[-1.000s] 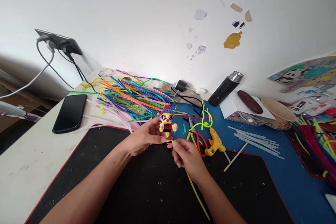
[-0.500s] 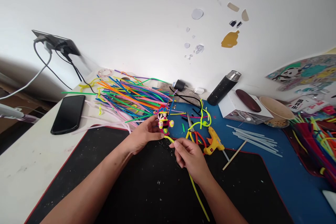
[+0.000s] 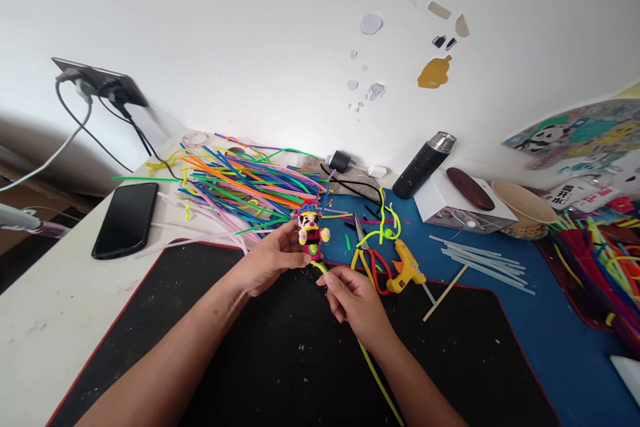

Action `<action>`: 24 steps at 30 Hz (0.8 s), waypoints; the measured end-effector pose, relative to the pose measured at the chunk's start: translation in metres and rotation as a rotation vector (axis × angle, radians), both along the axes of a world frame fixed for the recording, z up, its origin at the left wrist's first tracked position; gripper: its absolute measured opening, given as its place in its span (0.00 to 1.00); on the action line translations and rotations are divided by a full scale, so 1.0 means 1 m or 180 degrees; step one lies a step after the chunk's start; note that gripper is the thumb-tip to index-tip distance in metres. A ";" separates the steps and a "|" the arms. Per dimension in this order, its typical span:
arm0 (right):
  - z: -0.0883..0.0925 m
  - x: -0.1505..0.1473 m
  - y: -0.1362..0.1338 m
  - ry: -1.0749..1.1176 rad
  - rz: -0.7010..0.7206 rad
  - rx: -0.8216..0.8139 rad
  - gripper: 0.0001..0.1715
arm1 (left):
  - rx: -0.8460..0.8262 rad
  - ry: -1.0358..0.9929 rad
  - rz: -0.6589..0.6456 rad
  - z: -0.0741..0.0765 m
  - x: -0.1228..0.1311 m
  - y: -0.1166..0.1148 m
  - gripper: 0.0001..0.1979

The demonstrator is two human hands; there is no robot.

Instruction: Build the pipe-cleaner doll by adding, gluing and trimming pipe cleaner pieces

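Observation:
My left hand [image 3: 270, 259] is closed on a small pipe-cleaner figure [image 3: 311, 232] with a white face, pink and yellow body and a blue and red headpiece, held upright over the black mat [image 3: 200, 320]. My right hand [image 3: 353, 297] pinches a long yellow pipe cleaner [image 3: 376, 377] just below the figure's base; the strand runs under my wrist toward the near edge. The two hands almost touch.
A heap of coloured pipe cleaners [image 3: 245, 183] lies behind my hands, a black phone [image 3: 125, 219] to the left. Scissors [image 3: 367, 250], a yellow glue gun [image 3: 405, 267], glue sticks [image 3: 480, 260], a black flask [image 3: 423, 163], a white box [image 3: 463, 207] and a bowl [image 3: 523, 203] are on the right.
The figure has shifted slightly left and lower in my left hand. My right hand moved up the yellow pipe cleaner, closer to the figure's base.

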State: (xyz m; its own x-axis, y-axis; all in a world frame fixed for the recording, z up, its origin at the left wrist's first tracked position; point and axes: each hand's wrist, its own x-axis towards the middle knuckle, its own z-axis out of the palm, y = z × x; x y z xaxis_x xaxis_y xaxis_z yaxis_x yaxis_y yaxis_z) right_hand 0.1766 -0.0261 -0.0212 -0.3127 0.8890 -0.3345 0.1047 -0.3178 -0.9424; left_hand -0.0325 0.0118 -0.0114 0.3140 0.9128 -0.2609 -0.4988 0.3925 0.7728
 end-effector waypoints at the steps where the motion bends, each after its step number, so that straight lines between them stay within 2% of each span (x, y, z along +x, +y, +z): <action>1: 0.000 0.000 0.001 0.0003 -0.0002 -0.0005 0.30 | -0.0024 -0.0012 -0.0008 0.000 0.000 0.000 0.30; 8: 0.000 0.000 0.002 0.0004 0.0005 -0.0080 0.31 | -0.0231 -0.0087 -0.0071 -0.002 -0.001 -0.002 0.30; 15: 0.001 0.002 0.005 -0.0013 0.0006 -0.0120 0.31 | -0.0166 -0.0219 -0.0186 0.003 0.000 -0.002 0.28; 24: 0.006 0.006 0.013 -0.0059 0.0037 0.0009 0.27 | -0.0229 -0.0279 -0.0434 0.004 0.000 -0.003 0.31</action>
